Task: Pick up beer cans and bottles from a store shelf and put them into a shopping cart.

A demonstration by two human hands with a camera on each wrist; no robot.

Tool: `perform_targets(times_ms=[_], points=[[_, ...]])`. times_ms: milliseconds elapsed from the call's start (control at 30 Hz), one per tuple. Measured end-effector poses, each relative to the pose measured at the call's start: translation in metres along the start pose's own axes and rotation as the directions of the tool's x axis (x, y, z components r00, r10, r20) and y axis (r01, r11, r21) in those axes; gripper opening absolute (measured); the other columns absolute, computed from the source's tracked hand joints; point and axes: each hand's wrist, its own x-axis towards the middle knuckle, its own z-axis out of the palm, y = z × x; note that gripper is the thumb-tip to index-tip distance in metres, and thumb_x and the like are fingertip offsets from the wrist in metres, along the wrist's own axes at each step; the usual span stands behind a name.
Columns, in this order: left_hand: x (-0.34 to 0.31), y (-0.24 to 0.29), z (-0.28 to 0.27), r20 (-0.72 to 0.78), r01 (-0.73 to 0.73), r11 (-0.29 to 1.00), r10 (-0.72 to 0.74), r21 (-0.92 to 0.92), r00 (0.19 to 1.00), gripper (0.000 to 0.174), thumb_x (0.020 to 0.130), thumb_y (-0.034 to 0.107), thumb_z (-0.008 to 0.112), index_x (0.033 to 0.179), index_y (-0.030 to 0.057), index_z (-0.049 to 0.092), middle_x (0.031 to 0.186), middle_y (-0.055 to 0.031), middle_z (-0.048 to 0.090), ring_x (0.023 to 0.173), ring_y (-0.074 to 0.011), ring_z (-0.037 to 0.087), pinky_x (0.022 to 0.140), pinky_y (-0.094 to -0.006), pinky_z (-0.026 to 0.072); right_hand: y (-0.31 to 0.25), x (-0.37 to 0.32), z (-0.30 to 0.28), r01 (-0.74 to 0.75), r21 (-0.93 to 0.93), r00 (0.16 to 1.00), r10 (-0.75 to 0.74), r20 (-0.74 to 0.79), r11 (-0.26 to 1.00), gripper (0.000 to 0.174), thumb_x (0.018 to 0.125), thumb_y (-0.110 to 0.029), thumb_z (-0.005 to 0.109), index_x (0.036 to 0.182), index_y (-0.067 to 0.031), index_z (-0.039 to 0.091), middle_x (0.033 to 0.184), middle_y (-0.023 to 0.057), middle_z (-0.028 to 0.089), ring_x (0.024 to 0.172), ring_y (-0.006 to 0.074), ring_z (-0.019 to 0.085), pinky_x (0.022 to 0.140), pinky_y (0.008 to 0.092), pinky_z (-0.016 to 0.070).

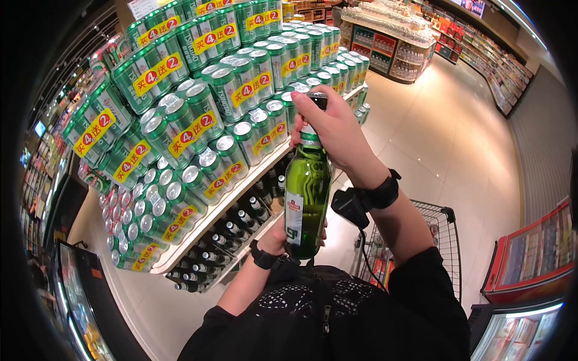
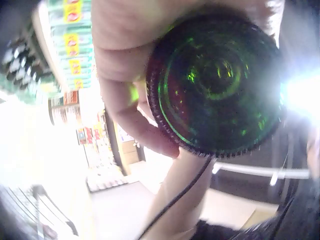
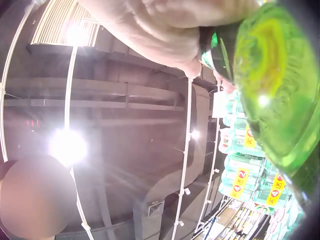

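Green glass beer bottle (image 1: 310, 186), held in front of the person's torso by both hands, beside a tiered display of canned beer. Right hand (image 1: 328, 127): fingers wrapped round the neck, thumb lying along it near the dark top. Left hand (image 1: 276, 236): fingers curled round the lower body close to the base; the left wrist view shows the round, ridged underside with these fingers against its rim. A pale label (image 1: 294, 212) lies on the bottle's left side as seen from above. To the left, Tsingtao can multipacks (image 1: 192, 129) with yellow promotional bands stand stacked above a pale shelf edge (image 1: 253, 180), with rows of dark bottles (image 1: 233, 228) beneath. To the right, a wire shopping cart (image 1: 447, 212) stands near the right forearm, partly hidden by a black sleeve (image 1: 415, 277); farther right is a red-framed display case (image 1: 533, 256)
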Motion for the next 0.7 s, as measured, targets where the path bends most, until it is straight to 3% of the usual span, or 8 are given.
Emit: perform_targets(times_ms=[67,167,233,367,467,500,600,700], points=[[0.002,0.007,0.001,-0.052,-0.008,0.956,0.025,0.295,0.998,0.109,0.053,0.069,0.085,0.128,-0.0020,0.052,0.114,-0.0149,0.061,0.098,-0.0292,0.066,0.087,-0.0429,0.0553,0.002,0.007,-0.005,-0.044,-0.052,0.999,0.044,0.001,0.998,0.028,0.100,-0.027,0.061,0.100,-0.0028,0.047,0.072,0.0051,0.057,0.058,0.0158,0.061,0.056,0.0312,0.0534],[-0.001,0.002,0.005,-0.084,0.001,0.981,0.016,0.196,0.996,0.095,0.062,0.044,0.090,0.134,0.0000,0.046,0.113,-0.0131,0.063,0.098,-0.0275,0.067,0.085,-0.0399,0.0556,0.008,0.011,-0.012,-0.106,-0.132,0.993,0.111,0.028,0.986,0.028,0.101,-0.030,0.058,0.097,-0.0053,0.046,0.073,0.0060,0.059,0.062,0.0166,0.061,0.059,0.0312,0.0530],[-0.006,0.001,0.008,-0.066,0.011,0.998,-0.007,0.063,0.998,0.085,0.066,0.028,0.085,0.135,-0.0002,0.044,0.112,-0.0144,0.063,0.095,-0.0283,0.068,0.082,-0.0407,0.0559,0.004,0.007,-0.014,-0.132,-0.020,0.984,0.133,0.122,0.991,0.031,0.104,-0.035,0.050,0.100,-0.0050,0.047,0.081,0.0095,0.062,0.072,0.0205,0.065,0.068,0.0335,0.0544],[-0.009,-0.003,0.003,0.155,0.057,0.985,-0.031,-0.162,0.987,0.093,0.065,0.034,0.084,0.138,-0.0016,0.040,0.110,-0.0188,0.061,0.090,-0.0325,0.067,0.075,-0.0411,0.0566,0.008,-0.004,-0.024,-0.237,0.341,0.940,0.126,0.316,0.910,0.052,0.106,-0.049,0.029,0.119,-0.0023,0.048,0.102,0.0186,0.066,0.099,0.0293,0.066,0.088,0.0402,0.0531],[-0.004,0.000,0.012,0.220,0.029,0.978,0.018,-0.206,0.975,0.102,0.064,0.044,0.085,0.141,0.0001,0.035,0.104,-0.0200,0.057,0.084,-0.0335,0.066,0.067,-0.0441,0.0561,0.021,-0.017,-0.019,-0.176,0.348,0.913,0.021,0.407,0.921,0.067,0.104,-0.057,0.020,0.136,-0.0003,0.038,0.116,0.0235,0.063,0.112,0.0338,0.062,0.098,0.0440,0.0490],[-0.004,0.001,0.015,0.211,0.023,0.970,0.029,-0.241,0.977,0.104,0.064,0.045,0.086,0.142,0.0002,0.033,0.102,-0.0207,0.056,0.082,-0.0343,0.065,0.066,-0.0442,0.0566,0.028,-0.021,-0.017,-0.174,0.337,0.902,0.012,0.432,0.925,0.074,0.102,-0.061,0.020,0.142,0.0000,0.031,0.119,0.0238,0.062,0.114,0.0344,0.062,0.101,0.0447,0.0474],[-0.003,0.000,0.011,0.249,0.036,0.945,0.049,-0.325,0.967,0.104,0.064,0.043,0.088,0.142,0.0003,0.033,0.101,-0.0207,0.056,0.081,-0.0356,0.065,0.066,-0.0444,0.0566,0.029,-0.036,-0.009,-0.193,0.294,0.926,0.075,0.369,0.936,0.062,0.104,-0.050,0.038,0.141,-0.0011,0.033,0.117,0.0202,0.063,0.113,0.0309,0.063,0.099,0.0414,0.0490],[-0.002,-0.004,0.011,0.290,0.063,0.937,0.043,-0.345,0.956,0.103,0.063,0.038,0.090,0.141,0.0019,0.035,0.102,-0.0218,0.056,0.082,-0.0392,0.065,0.068,-0.0461,0.0557,0.027,-0.045,-0.004,-0.140,0.212,0.932,0.056,0.357,0.967,0.057,0.104,-0.044,0.045,0.141,-0.0021,0.034,0.112,0.0170,0.063,0.108,0.0281,0.064,0.095,0.0390,0.0504]])
